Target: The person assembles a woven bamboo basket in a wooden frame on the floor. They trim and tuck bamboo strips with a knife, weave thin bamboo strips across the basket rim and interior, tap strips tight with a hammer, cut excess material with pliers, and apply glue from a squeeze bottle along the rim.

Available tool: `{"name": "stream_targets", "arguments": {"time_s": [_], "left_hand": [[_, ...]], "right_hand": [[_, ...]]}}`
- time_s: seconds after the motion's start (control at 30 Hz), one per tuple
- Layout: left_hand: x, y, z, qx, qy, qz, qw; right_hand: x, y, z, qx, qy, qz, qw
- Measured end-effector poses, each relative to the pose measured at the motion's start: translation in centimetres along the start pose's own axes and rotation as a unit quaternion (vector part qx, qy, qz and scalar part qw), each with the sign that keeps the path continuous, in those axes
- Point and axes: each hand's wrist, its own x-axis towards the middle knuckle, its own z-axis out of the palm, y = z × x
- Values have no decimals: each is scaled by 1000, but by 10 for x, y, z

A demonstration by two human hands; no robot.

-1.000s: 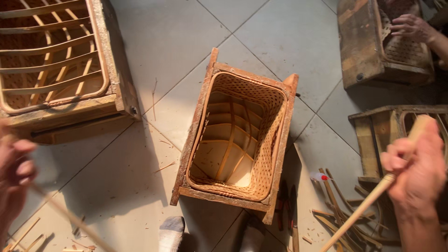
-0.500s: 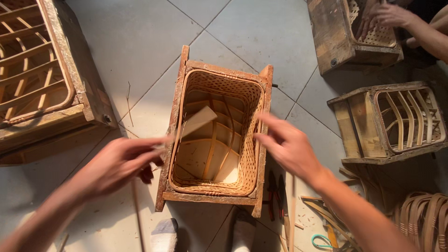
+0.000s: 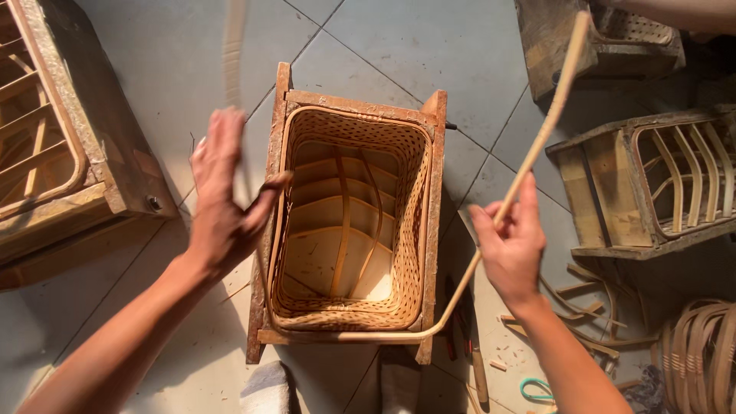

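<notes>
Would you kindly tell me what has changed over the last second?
Both hands have drawn back from the basket's rim: the left hand rose holding a thin strip, and the right hand now grips a long cane bent around the frame's near edge. The woven basket stays in its wooden frame.

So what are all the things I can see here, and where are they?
woven basket: one, tan, inside the wooden frame at the centre
wooden frame: one, brown, on the floor around the basket
cane strip: one, pale tan, bent from the frame's near edge up to the top right
other wooden frames: three, brown, far left, top right, right
cane hoops: a bundle, brown, bottom right
cane scraps: several, tan, on the floor right of the frame
tiled floor: grey
left hand: blurred, at the frame's left rim
right hand: gripping the cane strip
</notes>
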Motion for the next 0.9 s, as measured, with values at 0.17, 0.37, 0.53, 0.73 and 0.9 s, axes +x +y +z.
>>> {"name": "stream_targets", "arguments": {"time_s": [0.17,0.37,0.53,0.73,0.9], "left_hand": [[50,-20,67,124,-83,53,987],[35,-56,102,198,-152,57,967],[31,-65,112,295,-179,37,938],[26,-62,106,106,-82,35,990],[-16,-38,74,186,-142,278,932]], "right_hand": [[31,16,60,-30,23,13,999],[34,39,119,-79,-9,-70,994],[32,50,132,-238,-58,-132,961],[18,53,123,-248,-74,-103,960],[7,51,128,-265,-42,-99,958]]}}
